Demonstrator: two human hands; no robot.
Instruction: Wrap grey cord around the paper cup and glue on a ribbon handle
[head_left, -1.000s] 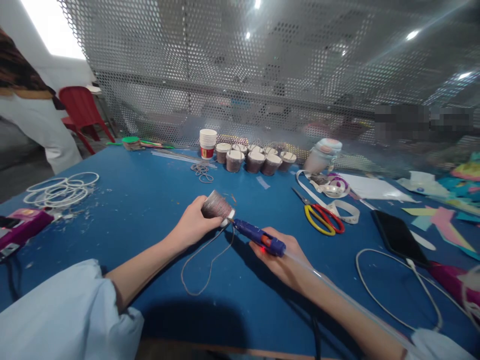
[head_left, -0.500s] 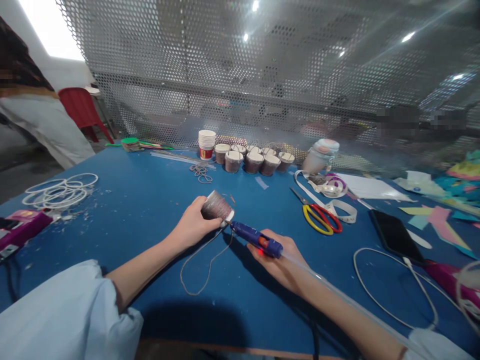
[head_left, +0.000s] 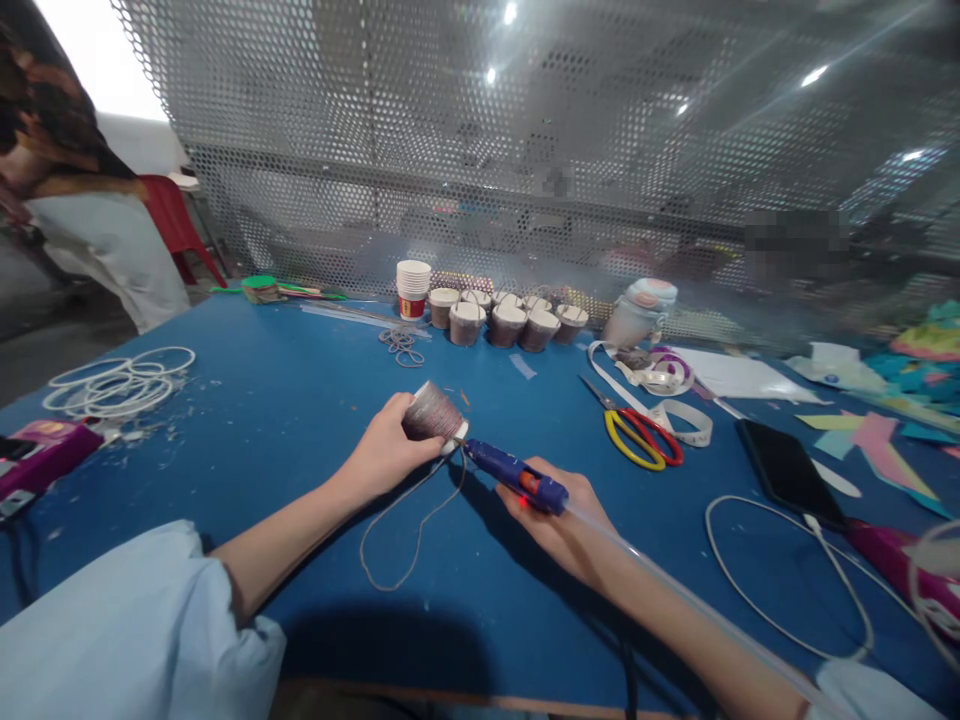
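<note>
My left hand (head_left: 394,440) is closed round a small paper cup (head_left: 433,413) wrapped in grey-brown cord, tilted with its white rim towards the right. In my right hand (head_left: 562,515) is a blue hot glue gun (head_left: 514,474), a red light glowing on it and a long clear glue stick (head_left: 637,555) running out of its back. The gun's nozzle points at the cup's rim, close to it; whether they touch I cannot tell. A loose length of cord (head_left: 397,588) trails from the rim in a loop on the blue table (head_left: 315,630).
Behind stand several cord-wrapped cups (head_left: 506,325) and a stack of paper cups (head_left: 413,290). Scissors (head_left: 636,438), a measuring tape (head_left: 686,425) and a phone (head_left: 787,470) lie right. White cord (head_left: 112,385) is coiled left. A person (head_left: 97,230) stands beyond the table.
The glue gun's nozzle has drawn back very slightly to the right from the cup's rim. My left hand and the cup stay put. The person at the left has shifted to the right.
</note>
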